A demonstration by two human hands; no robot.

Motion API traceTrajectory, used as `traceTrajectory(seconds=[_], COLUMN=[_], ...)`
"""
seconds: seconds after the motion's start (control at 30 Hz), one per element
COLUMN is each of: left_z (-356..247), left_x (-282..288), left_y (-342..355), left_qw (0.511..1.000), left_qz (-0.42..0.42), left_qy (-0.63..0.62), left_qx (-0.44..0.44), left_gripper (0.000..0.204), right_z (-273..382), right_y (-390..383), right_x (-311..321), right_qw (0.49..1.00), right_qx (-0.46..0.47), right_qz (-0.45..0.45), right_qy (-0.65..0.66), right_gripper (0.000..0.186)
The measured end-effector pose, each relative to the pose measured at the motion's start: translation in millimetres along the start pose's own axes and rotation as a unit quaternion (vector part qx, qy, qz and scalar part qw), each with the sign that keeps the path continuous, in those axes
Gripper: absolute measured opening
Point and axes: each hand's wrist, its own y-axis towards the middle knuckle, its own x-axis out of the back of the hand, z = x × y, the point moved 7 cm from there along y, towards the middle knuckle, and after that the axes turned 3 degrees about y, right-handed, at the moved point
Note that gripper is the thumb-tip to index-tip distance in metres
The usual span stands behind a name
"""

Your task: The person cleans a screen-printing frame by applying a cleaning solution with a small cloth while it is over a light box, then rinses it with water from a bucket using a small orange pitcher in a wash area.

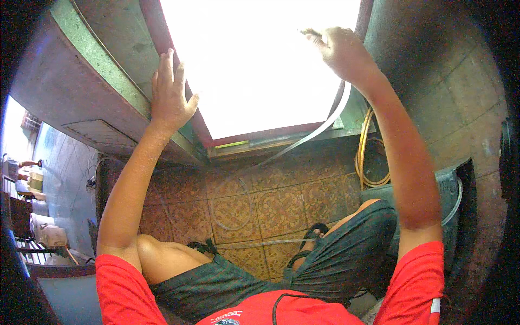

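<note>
In the upper left, the left hand (174,100) lies open, fingers spread wide, against the left side of a dark red frame (200,124). The frame borders a glaring white panel (249,81) filling the upper middle. A clear tube (319,129) curves from the floor (281,208) up toward the right wrist. At upper right, the right hand (344,54) is drawn narrow over the panel; I cannot tell whether it grips anything. Below it hangs a coiled orange hose (359,151).

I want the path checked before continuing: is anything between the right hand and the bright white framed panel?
Nothing visible stands between the right hand and the bright white panel, though glare hides detail there. The pale hose crosses the panel's lower right corner, below the hand.
</note>
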Motion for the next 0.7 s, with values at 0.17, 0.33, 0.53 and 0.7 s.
traceTrajectory(seconds=[0.17,0.33,0.53,0.7], left_z=[2.2,10.1,43.1,53.1], left_x=[-0.5,3.1,-3.3,-10.6], left_y=[-1.2,-0.6,16.9,27.4], left_qw=[1.0,0.997,0.974,0.895], left_qz=[0.011,-0.003,-0.086,-0.077], left_qy=[-0.008,-0.05,-0.132,-0.334], left_qx=[0.008,0.059,0.164,0.286], left_gripper=[0.073,0.079,0.074,0.068], right_z=[-15.7,-145.5,-246.0,-258.6], right_y=[-50.5,-156.4,-251.0,-272.0], right_x=[43.3,23.6,-15.6,-28.5], right_qw=[0.941,0.8,0.71,0.678], right_qx=[0.029,-0.383,-0.534,-0.567], right_qz=[-0.322,-0.322,-0.313,-0.318], right_qy=[0.099,0.33,0.334,0.344], right_gripper=[0.023,0.034,0.034,0.034])
